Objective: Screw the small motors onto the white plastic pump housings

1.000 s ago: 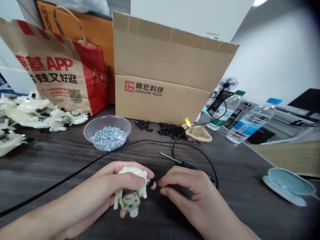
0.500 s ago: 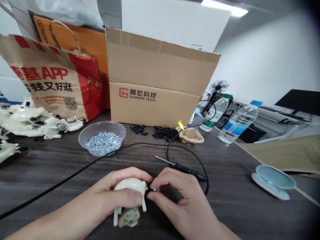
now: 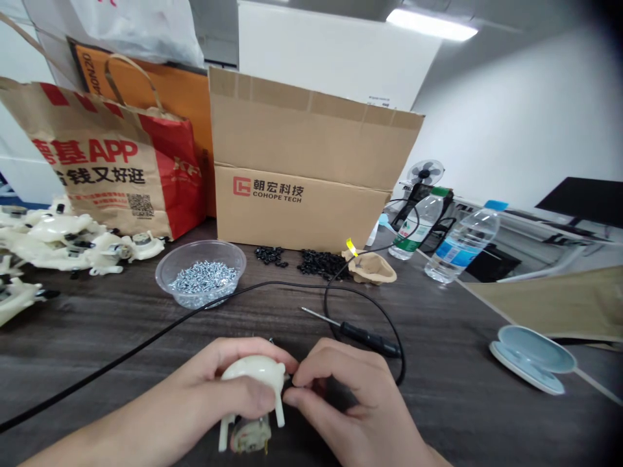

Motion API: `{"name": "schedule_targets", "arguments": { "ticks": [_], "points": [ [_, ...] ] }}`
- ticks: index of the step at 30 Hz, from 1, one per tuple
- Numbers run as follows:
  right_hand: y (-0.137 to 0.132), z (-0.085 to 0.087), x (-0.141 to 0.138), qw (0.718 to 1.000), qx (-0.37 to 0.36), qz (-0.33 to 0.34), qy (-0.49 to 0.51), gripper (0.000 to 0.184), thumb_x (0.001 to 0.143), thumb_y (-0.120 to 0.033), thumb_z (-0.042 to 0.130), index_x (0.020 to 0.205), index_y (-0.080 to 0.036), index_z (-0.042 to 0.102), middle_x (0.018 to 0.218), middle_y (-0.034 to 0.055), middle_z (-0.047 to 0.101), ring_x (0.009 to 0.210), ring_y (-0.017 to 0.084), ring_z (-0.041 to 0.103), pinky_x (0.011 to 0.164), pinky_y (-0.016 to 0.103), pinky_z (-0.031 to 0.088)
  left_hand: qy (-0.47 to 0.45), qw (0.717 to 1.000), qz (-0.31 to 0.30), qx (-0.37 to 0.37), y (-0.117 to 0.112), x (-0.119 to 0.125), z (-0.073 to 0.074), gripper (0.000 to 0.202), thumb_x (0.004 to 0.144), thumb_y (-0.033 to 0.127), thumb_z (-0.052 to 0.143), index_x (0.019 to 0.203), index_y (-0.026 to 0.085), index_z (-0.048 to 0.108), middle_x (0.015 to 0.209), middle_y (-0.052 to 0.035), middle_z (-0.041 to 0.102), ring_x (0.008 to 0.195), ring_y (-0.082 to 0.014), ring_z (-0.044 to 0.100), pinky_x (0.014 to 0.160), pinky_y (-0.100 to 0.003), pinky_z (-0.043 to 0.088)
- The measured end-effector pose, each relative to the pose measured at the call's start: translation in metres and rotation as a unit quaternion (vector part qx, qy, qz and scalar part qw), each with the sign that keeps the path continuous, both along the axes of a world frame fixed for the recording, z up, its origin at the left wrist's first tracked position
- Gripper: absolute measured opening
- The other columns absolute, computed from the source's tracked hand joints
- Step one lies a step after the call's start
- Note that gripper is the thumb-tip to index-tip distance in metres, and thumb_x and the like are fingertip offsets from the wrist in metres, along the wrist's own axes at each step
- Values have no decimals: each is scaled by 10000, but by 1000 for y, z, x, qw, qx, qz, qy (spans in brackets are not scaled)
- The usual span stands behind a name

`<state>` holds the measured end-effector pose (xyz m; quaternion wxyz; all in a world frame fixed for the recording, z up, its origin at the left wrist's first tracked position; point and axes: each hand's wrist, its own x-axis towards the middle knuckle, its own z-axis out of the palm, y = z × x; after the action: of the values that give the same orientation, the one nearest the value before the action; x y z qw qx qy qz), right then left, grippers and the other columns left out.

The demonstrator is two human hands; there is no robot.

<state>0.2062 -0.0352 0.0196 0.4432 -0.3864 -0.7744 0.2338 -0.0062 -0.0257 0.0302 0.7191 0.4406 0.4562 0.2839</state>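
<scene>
My left hand (image 3: 228, 376) is wrapped round a cream plastic housing (image 3: 256, 371), thumb across its front and fingers over its back. A small motor (image 3: 250, 433) shows beneath the housing, between its legs. My right hand (image 3: 341, 395) is closed in a pinch at the housing's right side, thumb and forefinger against a small stub there. The small screw that showed between these fingertips is now hidden by them. Behind my right hand lies a black-handled screwdriver (image 3: 370, 338), its shaft pointing left.
A clear plastic bowl (image 3: 165, 275) holds many silver screws. Small black parts (image 3: 324, 264) lie in heaps before a cardboard box (image 3: 311, 220). More cream assemblies (image 3: 63, 240) are piled at left. A black cable (image 3: 272, 283) crosses the table. Two bottles (image 3: 460, 250) and an open case (image 3: 530, 363) are at right.
My right fingertips have moved in against the housing's side, and the screw between them has gone out of sight. The housing has tipped slightly, and the camera view has shifted a little.
</scene>
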Motion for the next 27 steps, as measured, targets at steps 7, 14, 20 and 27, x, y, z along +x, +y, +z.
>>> {"name": "schedule_targets", "arguments": {
  "ticks": [7,14,20,27],
  "points": [
    [2,11,5,998,-56,12,36,155,853,-77,711,820,-213,777,765,-11,764,685,119,711,648,193,525,-47,999,11,-22,3,-2,5,433,691,329,812,1110,224,773,970,-48,774,964,-253,619,814,-328,452],
    [-3,11,10,1000,-24,-5,-14,185,854,-77,731,841,-259,759,797,-75,800,714,98,738,754,192,517,-52,998,5,-22,4,-2,2,448,735,355,790,1161,221,751,902,-36,742,769,-181,574,612,-254,448],
    [2,15,8,995,-50,80,19,199,871,-33,669,828,-199,771,819,5,771,734,122,723,692,203,545,-61,998,3,-30,2,-1,7,440,705,333,804,1124,203,763,878,-47,759,769,-191,592,623,-264,433],
    [4,14,7,995,-61,76,24,236,827,2,681,809,-204,796,778,4,718,700,122,670,649,213,511,-40,999,13,-15,-3,0,11,406,665,327,808,1058,228,789,1013,-51,749,997,-265,594,832,-330,437]
  ]
}}
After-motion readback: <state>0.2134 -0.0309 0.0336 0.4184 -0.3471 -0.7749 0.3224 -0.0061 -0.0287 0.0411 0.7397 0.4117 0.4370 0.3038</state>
